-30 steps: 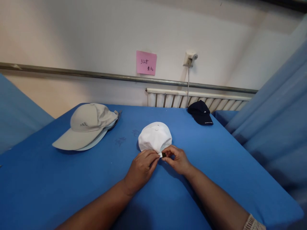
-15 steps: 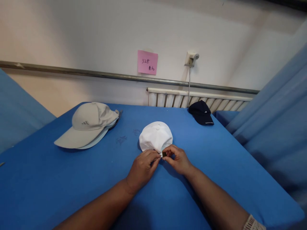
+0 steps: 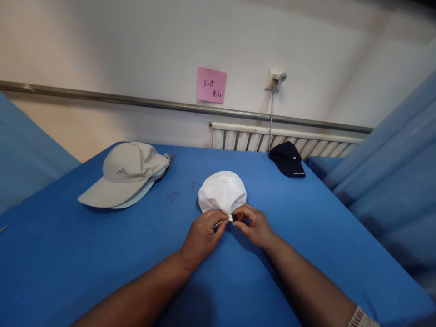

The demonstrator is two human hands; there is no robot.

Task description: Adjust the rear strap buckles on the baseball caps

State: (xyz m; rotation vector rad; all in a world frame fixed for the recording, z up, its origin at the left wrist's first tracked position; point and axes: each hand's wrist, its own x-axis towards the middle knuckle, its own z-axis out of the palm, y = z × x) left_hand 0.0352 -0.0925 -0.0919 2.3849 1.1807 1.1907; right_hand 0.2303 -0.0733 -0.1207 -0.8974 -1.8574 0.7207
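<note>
A white cap (image 3: 223, 190) sits crown up in the middle of the blue table, its back strap toward me. My left hand (image 3: 204, 230) is closed in a pinch on the white strap end (image 3: 230, 218) at the cap's near edge. Close beside it, my right hand (image 3: 254, 225) pinches a small dark buckle (image 3: 235, 218) on that strap. Fingers partly cover the strap, so how it runs through the buckle cannot be seen. The cap's brim is hidden from view.
Stacked caps (image 3: 124, 170), a beige one on top, lie at the left of the blue table (image 3: 136, 245). A dark navy cap (image 3: 288, 159) rests at the far right. Behind are a radiator (image 3: 245, 138) and a metal rail (image 3: 163, 103). A blue curtain (image 3: 391, 168) hangs at the right.
The view has shifted slightly. Both hands stay pinched at the cap's strap, and a little more of the white strap end shows between the fingers.
</note>
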